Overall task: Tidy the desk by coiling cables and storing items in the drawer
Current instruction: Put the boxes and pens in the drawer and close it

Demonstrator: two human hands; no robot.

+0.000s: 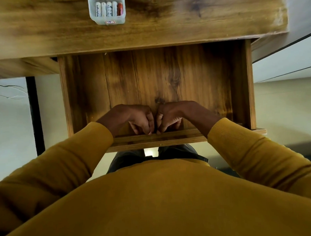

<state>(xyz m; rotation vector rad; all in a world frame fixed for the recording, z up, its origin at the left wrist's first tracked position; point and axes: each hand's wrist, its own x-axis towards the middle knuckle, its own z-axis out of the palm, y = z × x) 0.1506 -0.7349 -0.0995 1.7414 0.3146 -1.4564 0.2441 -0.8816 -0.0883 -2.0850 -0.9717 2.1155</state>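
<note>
The wooden drawer (242, 84) stands pulled out from under the desk (182, 22), and its visible floor is bare wood. Both hands reach inside it at the near end. My left hand (136, 118) and my right hand (171, 117) sit side by side, fingers curled down behind the drawer's front panel (152, 140), fingertips touching the panel's inner edge. Whether the fingers grip the panel or only rest on it is unclear. No cable is in view.
A small clear plastic tub (107, 9) with several batteries stands on the desk top near its front edge. A black desk leg (35, 115) runs down at the left. Pale floor lies on both sides of the drawer.
</note>
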